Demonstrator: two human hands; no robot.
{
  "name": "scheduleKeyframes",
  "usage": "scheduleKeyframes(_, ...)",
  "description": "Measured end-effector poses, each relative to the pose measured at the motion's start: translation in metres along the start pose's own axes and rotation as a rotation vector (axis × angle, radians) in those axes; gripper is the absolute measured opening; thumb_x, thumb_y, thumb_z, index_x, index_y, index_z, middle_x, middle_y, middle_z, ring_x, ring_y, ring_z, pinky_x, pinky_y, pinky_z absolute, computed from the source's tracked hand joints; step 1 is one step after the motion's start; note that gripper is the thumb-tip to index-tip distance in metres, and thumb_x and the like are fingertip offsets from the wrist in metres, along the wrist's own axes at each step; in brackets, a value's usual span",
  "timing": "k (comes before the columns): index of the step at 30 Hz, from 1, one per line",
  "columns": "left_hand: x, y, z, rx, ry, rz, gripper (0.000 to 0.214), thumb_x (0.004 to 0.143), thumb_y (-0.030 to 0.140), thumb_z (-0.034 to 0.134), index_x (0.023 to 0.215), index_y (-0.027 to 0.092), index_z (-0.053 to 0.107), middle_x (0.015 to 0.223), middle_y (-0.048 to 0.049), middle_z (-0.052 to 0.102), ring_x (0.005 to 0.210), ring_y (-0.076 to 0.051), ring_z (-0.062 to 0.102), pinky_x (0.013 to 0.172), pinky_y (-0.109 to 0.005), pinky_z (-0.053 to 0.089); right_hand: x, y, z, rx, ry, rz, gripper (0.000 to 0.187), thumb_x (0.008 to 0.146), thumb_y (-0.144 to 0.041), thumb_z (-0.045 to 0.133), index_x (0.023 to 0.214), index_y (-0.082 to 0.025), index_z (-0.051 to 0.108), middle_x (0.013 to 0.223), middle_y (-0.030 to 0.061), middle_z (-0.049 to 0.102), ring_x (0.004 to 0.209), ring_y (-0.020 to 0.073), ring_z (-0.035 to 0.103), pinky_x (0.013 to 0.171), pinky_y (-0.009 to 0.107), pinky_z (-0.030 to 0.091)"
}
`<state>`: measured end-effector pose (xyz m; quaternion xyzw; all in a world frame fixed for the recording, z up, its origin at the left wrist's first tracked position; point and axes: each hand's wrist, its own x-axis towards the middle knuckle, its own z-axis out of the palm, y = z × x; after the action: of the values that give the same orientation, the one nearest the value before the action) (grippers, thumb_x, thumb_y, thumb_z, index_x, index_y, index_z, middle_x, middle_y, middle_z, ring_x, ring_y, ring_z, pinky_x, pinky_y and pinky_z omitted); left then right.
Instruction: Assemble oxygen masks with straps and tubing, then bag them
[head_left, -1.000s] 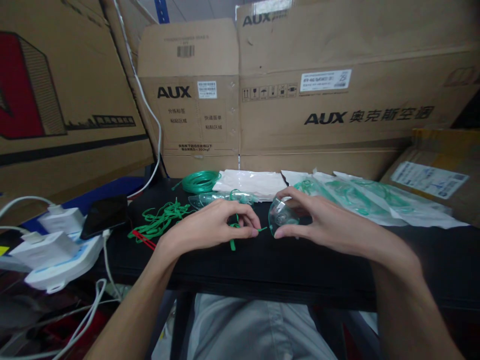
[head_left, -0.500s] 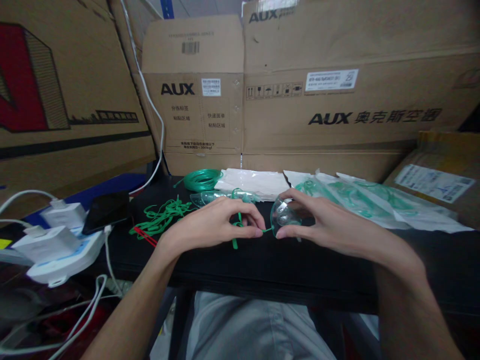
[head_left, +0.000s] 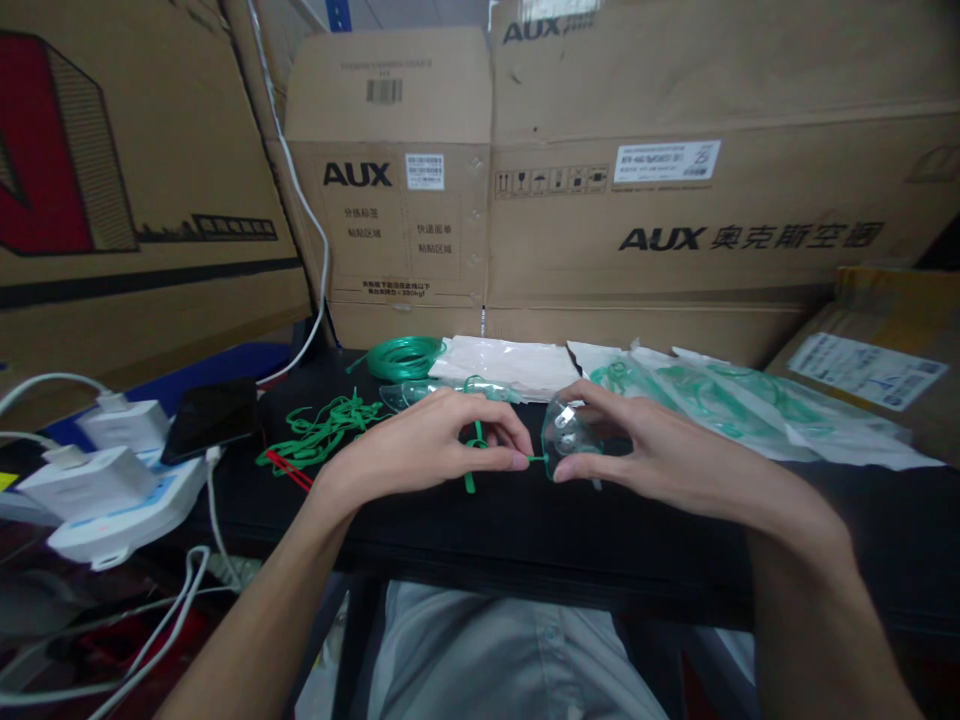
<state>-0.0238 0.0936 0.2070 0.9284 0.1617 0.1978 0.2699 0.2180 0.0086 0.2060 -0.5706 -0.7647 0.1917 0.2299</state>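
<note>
A clear plastic oxygen mask point(head_left: 568, 432) is held at its edges between the thumb and fingers of my right hand point(head_left: 637, 430). From its left rim a thin green elastic strap point(head_left: 538, 459) runs taut to my left hand point(head_left: 457, 440), which pinches it between thumb and fingertips. A loose length of the strap hangs below those fingers. Behind my left hand lies another clear mask piece point(head_left: 409, 394), partly hidden. To the left is a tangled heap of green elastic straps point(head_left: 322, 432), with a red band point(head_left: 289, 468) beside it.
Coiled green tubing point(head_left: 405, 358) and white packaging point(head_left: 514, 365) lie at the back. Bagged green-tinted masks point(head_left: 720, 400) spread to the right. A white power strip point(head_left: 127, 515) with chargers and a black phone point(head_left: 214, 420) sit left. Cardboard boxes point(head_left: 645, 280) wall the black table point(head_left: 660, 530).
The two hands hold nearly the same pose, with the strap still stretched between the left fingers and the mask. The view has shifted very slightly.
</note>
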Motion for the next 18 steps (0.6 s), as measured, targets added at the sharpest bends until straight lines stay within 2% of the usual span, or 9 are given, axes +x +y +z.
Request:
scheduleKeyframes(3, -0.0002, 0.0018, 0.0004, 0.010, 0.009, -0.004, 0.012, 0.094, 0.030, 0.071, 0.099, 0.021, 0.077, 0.094, 0.0032, 0.077, 0.087, -0.014, 0.068, 0.080, -0.022, 0.045, 0.0001, -0.0003, 0.0003, -0.017, 0.012, 0.006, 0.060, 0.086, -0.059, 0.070, 0.133, -0.026, 0.056, 0.109, 0.0062, 0.074, 0.099, 0.0287, 0.069, 0.087, 0.038, 0.051)
scheduleKeyframes(8, 0.0001, 0.0045, 0.0007, 0.016, 0.025, 0.000, 0.011, 0.093, 0.030, 0.072, 0.097, 0.021, 0.077, 0.093, 0.0033, 0.076, 0.086, -0.014, 0.068, 0.079, -0.021, 0.045, -0.0004, -0.0065, -0.0005, 0.072, -0.037, -0.040, 0.050, 0.089, -0.051, 0.069, 0.130, -0.025, 0.056, 0.110, 0.0053, 0.074, 0.100, 0.0264, 0.069, 0.087, 0.035, 0.051)
scheduleKeyframes(13, 0.0002, 0.0065, 0.0025, -0.102, 0.061, 0.011, 0.009, 0.092, 0.027, 0.073, 0.098, 0.020, 0.074, 0.094, 0.0021, 0.076, 0.088, -0.014, 0.069, 0.081, -0.021, 0.049, 0.0002, -0.0074, -0.0004, 0.058, -0.020, -0.028, 0.048, 0.089, -0.047, 0.070, 0.130, -0.026, 0.056, 0.096, 0.0014, 0.075, 0.085, 0.0241, 0.070, 0.077, 0.032, 0.050)
scheduleKeyframes(18, 0.0007, 0.0083, 0.0040, -0.168, 0.062, 0.037, 0.012, 0.092, 0.027, 0.073, 0.100, 0.018, 0.069, 0.095, 0.0019, 0.075, 0.091, -0.013, 0.071, 0.084, -0.020, 0.050, 0.0015, -0.0069, 0.0001, 0.141, -0.050, -0.058, 0.037, 0.090, -0.041, 0.071, 0.120, -0.026, 0.058, 0.105, 0.0015, 0.074, 0.097, 0.0235, 0.070, 0.083, 0.032, 0.049)
